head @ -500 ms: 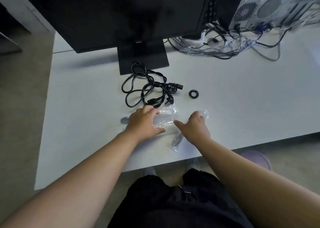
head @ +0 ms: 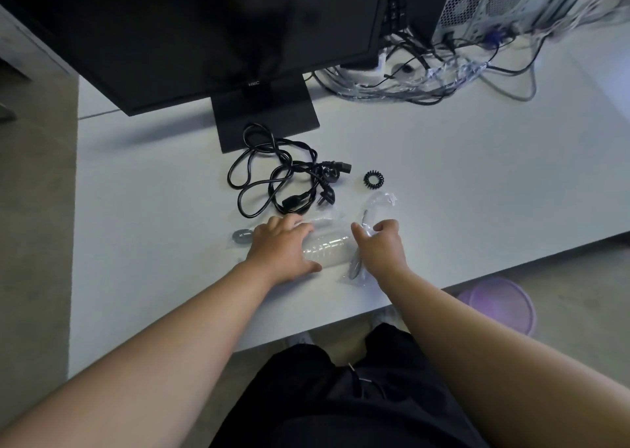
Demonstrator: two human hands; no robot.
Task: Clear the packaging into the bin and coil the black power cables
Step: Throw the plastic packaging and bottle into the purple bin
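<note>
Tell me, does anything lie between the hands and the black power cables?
Only the clear plastic packaging, which the left hand and right hand grip, just nearer than the black power cables. Nothing else visible lies between.

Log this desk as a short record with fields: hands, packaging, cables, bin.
left hand: grips the clear plastic packaging lying on the white desk
right hand: pinches a clear plastic bag
black power cables: loose tangle, not coiled, in front of the monitor stand
black spiral tie: right of the cables, apart from them
purple bin: on the floor by the desk's near edge, to the right
</note>
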